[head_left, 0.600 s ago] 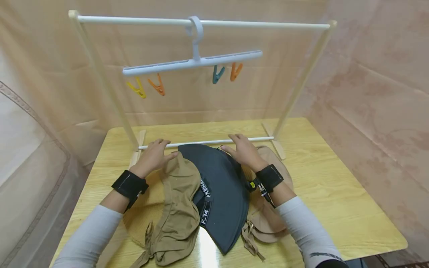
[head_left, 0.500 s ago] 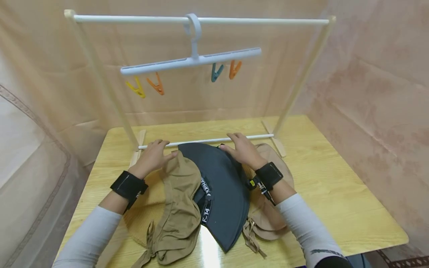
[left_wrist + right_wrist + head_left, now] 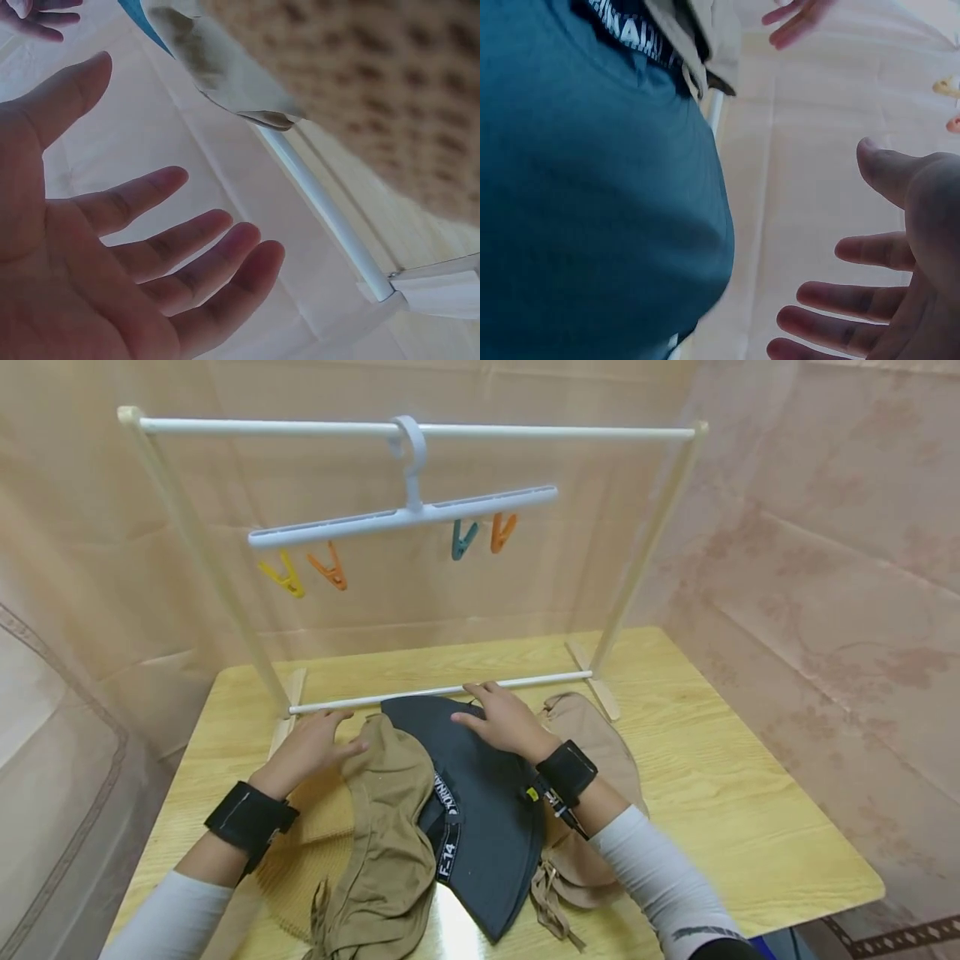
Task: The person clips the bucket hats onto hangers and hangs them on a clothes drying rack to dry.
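Several hats lie overlapping on the table. In the middle is a dark sun hat (image 3: 487,810) with a lettered band. Left of it lies a khaki cloth hat (image 3: 390,835) with ties, partly over a woven straw hat (image 3: 307,852). A beige hat (image 3: 592,760) lies at the right, partly under my right forearm. My left hand (image 3: 311,752) hovers by the khaki hat's far end, fingers spread and holding nothing in the left wrist view. Above the dark hat is my right hand (image 3: 506,718), its fingers apart and relaxed in the right wrist view, with nothing in them.
A white rack stands behind the hats, its lower bar (image 3: 525,681) close to their far edges. From its top bar (image 3: 525,431) hangs a pale hanger (image 3: 405,517) with a yellow clip (image 3: 285,575), two orange clips and a teal clip (image 3: 463,541). Curtains (image 3: 787,568) surround the table.
My right hand has shifted left, from the dark hat's right edge to above it. My left hand has drawn slightly back from the khaki hat. The head view has tilted and shifted a little.
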`<state>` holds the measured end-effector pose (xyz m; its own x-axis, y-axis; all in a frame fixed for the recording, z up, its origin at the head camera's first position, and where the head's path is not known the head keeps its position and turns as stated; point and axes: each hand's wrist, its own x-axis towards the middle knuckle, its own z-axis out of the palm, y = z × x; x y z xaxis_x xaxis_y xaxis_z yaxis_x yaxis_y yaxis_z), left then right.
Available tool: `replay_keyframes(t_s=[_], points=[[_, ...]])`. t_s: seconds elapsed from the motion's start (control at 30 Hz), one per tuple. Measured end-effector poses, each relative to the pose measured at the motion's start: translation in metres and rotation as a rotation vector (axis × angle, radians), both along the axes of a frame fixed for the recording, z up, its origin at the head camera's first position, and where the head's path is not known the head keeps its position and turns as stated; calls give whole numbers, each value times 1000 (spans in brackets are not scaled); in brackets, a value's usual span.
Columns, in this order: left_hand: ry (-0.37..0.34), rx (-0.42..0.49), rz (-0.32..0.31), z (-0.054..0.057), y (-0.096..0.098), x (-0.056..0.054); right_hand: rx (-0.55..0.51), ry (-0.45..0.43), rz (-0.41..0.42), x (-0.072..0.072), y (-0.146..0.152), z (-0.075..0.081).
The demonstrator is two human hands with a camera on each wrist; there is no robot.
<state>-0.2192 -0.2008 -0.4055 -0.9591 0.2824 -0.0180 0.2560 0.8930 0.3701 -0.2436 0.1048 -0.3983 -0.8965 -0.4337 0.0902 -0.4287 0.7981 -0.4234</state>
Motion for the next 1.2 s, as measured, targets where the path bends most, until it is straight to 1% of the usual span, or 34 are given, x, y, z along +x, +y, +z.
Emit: replay_keyframes(t_s=[0.13,0.27,0.33,0.47,0.57,0.7,0.83,0.9,1.03,1.13,1.2], points=[[-32,5,-6,0,-4,2,-9,-6,33,5,-10,2],[-86,12,-9,1,-10,8,-24,-46,87,12,-18,8],[-102,9,-17,-1,-13,11,-23,-62,109,17,-22,11],[-134,16,-24,-4,-17,17,21,-62,134,25,-30,13],[-156,20,-24,-4,-19,18,62,-52,160,30,-38,13],[-170,27,-42,3,-25,18,77,-20,211,35,-50,15],[-188,44,-48,7,-35,25,86,15,259,38,-65,13],[-197,50,-43,6,-39,29,105,27,270,40,-73,10],[-199,53,-35,4,-46,37,148,21,266,45,-84,6],[-194,53,-41,3,-50,41,172,14,262,49,-89,4],[-198,56,-38,4,-53,43,174,11,278,51,-92,4]])
